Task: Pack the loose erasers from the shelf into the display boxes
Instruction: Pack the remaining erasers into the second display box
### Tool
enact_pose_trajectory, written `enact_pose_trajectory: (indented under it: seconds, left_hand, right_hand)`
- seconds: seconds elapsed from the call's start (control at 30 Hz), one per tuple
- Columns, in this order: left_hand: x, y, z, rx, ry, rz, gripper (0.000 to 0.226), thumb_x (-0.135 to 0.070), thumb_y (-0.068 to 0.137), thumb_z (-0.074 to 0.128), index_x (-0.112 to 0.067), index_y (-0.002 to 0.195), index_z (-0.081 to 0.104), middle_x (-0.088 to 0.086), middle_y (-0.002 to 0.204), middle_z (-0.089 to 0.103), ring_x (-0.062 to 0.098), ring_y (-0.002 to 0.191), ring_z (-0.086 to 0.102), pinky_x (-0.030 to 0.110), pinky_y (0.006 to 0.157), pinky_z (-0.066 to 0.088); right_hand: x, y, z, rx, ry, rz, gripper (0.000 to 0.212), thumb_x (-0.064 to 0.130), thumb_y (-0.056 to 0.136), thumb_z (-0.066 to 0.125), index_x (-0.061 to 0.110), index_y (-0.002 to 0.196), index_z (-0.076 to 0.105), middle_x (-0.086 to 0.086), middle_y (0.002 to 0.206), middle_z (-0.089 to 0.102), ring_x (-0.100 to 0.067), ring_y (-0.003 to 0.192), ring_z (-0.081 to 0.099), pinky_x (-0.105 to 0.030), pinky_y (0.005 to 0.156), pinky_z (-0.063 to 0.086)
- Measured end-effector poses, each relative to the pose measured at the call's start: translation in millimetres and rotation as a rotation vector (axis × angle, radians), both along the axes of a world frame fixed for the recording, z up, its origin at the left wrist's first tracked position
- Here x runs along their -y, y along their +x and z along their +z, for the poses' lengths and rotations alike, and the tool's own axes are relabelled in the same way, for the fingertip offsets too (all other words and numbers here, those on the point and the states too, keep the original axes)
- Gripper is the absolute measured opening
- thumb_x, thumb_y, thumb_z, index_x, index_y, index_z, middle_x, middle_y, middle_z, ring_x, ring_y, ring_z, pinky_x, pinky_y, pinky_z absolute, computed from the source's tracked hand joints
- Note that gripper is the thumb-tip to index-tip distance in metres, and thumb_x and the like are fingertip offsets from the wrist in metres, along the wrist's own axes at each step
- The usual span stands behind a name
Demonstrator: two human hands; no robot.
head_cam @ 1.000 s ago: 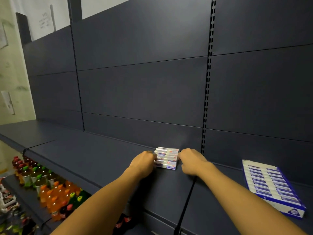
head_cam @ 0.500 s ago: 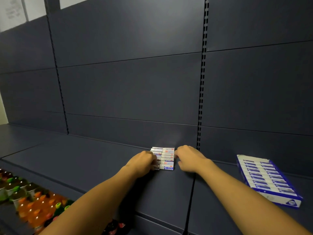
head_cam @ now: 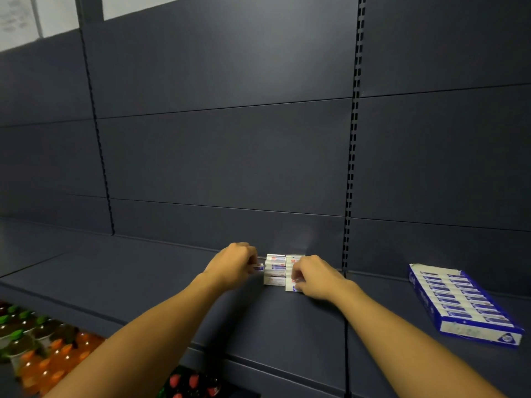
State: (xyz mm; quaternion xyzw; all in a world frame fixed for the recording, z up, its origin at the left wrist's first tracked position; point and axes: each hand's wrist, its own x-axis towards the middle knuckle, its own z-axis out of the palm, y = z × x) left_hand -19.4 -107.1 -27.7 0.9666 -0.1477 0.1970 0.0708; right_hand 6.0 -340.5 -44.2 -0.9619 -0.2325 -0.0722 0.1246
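So I've got both hands on the dark shelf [head_cam: 172, 271], right up near the back panel. The stack of loose erasers [head_cam: 275, 270] sits between them. My left hand [head_cam: 234, 264] is just left of the stack, fingers curled, pinching a single eraser [head_cam: 258, 267] that sticks out toward the pile. My right hand [head_cam: 314, 278] is pressed against the stack's right side, fingers curled round the front right column of erasers. The blue display box [head_cam: 459, 304], already filled with a row of erasers, lies well off to the right on the same shelf. Drink bottles [head_cam: 43, 349] on the lower shelf, bottom left.
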Motion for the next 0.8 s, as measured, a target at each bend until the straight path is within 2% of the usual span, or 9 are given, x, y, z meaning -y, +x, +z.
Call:
enact_pose_trajectory:
  seconds: [0.07, 0.27, 0.43, 0.57, 0.8]
  left_hand:
    - [-8, -4, -2, -0.001, 0.003, 0.008, 0.01, -0.022, 0.092, 0.068, -0.016, 0.1, 0.065, 0.0, 0.103, 0.061, 0.018, 0.087, 0.059, 0.035, 0.078, 0.054]
    - [-30, -11, -7, -0.013, 0.002, 0.046, 0.011, -0.022, 0.094, 0.066, -0.015, 0.102, 0.065, 0.002, 0.107, 0.062, 0.02, 0.089, 0.06, 0.035, 0.081, 0.054]
    - [-39, -13, -9, -0.024, 0.005, 0.055, 0.023, -0.017, 0.095, 0.066, -0.014, 0.118, 0.066, 0.003, 0.116, 0.06, 0.022, 0.098, 0.061, 0.033, 0.086, 0.054]
    - [-42, -15, -12, -0.028, 0.04, 0.047, 0.017, -0.019, 0.096, 0.065, -0.016, 0.112, 0.067, 0.002, 0.115, 0.06, 0.021, 0.098, 0.06, 0.034, 0.084, 0.053]
    - [-40, -16, -12, -0.018, 0.054, 0.01, 0.014, -0.019, 0.094, 0.065, -0.018, 0.108, 0.068, -0.001, 0.112, 0.06, 0.02, 0.095, 0.059, 0.035, 0.083, 0.055]
  right_hand:
    - [-2, -1, -3, -0.029, 0.007, -0.023, 0.018, 0.016, 0.086, 0.071, 0.02, 0.104, 0.07, -0.003, 0.113, 0.063, -0.021, 0.098, 0.063, -0.033, 0.086, 0.055]
    - [-6, -5, -5, -0.046, 0.031, -0.082, 0.018, 0.019, 0.084, 0.076, 0.017, 0.1, 0.069, -0.002, 0.105, 0.061, -0.021, 0.093, 0.063, -0.036, 0.085, 0.056]
    - [-11, -10, -5, -0.04, 0.016, -0.12, 0.021, 0.02, 0.084, 0.077, 0.015, 0.103, 0.069, -0.004, 0.107, 0.062, -0.022, 0.094, 0.063, -0.035, 0.084, 0.055]
    - [-15, -13, -8, -0.037, 0.022, -0.17, 0.021, 0.018, 0.085, 0.077, 0.014, 0.105, 0.073, -0.004, 0.113, 0.064, -0.024, 0.1, 0.064, -0.036, 0.089, 0.054]
    - [-17, -28, -3, -0.009, 0.003, -0.237, 0.019, 0.018, 0.085, 0.076, 0.019, 0.103, 0.076, -0.003, 0.111, 0.067, -0.024, 0.1, 0.065, -0.035, 0.086, 0.055]
